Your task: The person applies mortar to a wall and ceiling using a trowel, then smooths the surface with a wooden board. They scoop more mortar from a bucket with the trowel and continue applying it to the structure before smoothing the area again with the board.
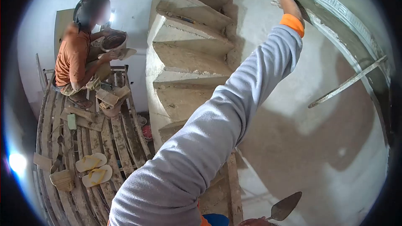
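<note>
My left hand (285, 1) reaches up at the end of a grey sleeve with an orange cuff. Its fingers are stretched out along the lower edge of a curved plaster moulding (322, 4), and it seems to touch it. At the bottom edge of the view, my right hand (255, 222) is only partly seen, closed around a pointed trowel (285, 206). The trowel's blade points up and right. Most of the handle is hidden by the hand and the frame edge.
Concrete stairs (188, 58) rise behind my arm. A thin strip (347, 81) juts out from the moulding. At left, a co-worker (73, 54) squats on a slatted wooden platform (104, 142), holding a bucket (114, 41). Sandals (97, 175), wood blocks (106, 97) and a bag (63, 180) lie there.
</note>
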The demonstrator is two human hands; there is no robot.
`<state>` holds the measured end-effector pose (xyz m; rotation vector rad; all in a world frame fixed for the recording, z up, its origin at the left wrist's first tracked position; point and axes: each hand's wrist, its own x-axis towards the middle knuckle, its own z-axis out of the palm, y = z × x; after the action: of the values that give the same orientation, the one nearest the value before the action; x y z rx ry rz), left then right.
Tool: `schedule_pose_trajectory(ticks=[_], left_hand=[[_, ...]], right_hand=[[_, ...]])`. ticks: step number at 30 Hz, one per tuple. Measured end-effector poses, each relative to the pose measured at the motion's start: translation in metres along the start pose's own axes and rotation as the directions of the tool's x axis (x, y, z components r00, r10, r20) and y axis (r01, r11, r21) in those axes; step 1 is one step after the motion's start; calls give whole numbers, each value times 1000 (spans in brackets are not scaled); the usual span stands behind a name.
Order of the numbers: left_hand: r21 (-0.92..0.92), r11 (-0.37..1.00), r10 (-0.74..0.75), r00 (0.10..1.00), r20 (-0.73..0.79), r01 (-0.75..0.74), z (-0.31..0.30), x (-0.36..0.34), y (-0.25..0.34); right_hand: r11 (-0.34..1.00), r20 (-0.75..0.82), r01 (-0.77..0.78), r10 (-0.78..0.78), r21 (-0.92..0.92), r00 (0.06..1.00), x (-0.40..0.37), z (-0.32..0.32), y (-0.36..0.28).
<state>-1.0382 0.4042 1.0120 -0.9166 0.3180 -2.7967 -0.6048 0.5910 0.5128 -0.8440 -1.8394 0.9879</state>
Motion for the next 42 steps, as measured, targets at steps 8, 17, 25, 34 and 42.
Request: schedule_pose_trajectory(ticks=[8,17,25,34,42], left_hand=[[-29,997,69,997,33,-68,6,-10,4],[-104,995,36,967,252,-10,27,-42,35],[-226,935,-142,874,464,272,8,-10,30],[-126,990,-33,958,283,71,24,-31,36],[-127,992,24,987,162,-3,21,-28,32]], right_hand=[[712,30,417,-488,-565,872,48,-23,73],[-69,393,713,-869,-697,299,173,-61,-150],[-523,564,601,-814,-604,-140,192,-22,-323],[-587,612,586,-768,-559,-186,205,6,-365],[-606,594,585,-766,-538,-247,198,25,-376]])
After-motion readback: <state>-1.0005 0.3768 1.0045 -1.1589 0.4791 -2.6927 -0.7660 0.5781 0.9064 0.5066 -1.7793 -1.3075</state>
